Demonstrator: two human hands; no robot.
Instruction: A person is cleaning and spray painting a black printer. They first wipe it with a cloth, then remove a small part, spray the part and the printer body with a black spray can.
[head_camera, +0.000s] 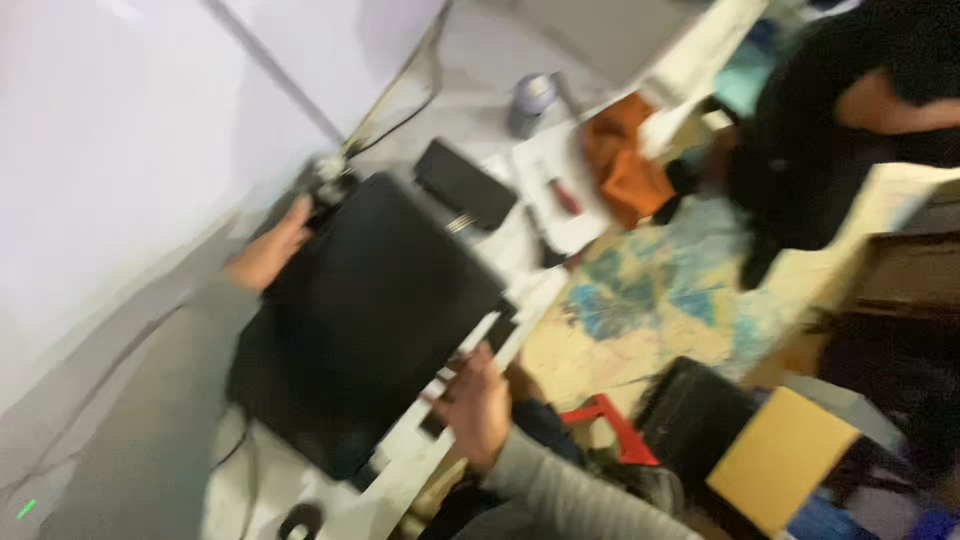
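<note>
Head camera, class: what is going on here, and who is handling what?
A person grips a large flat black device at two opposite sides: left hand at the far edge, right hand at the near one. It sits over a white worktable. Another person in black stands near an orange cloth. The picture is blurred.

Heavy motion blur is smearing the whole tilted view, leaving no edge sharp. Bright, flat light is washing out the white wall (130, 130) toward ten o'clock, while the large black device (360, 320) at centre is swallowing all detail.
</note>
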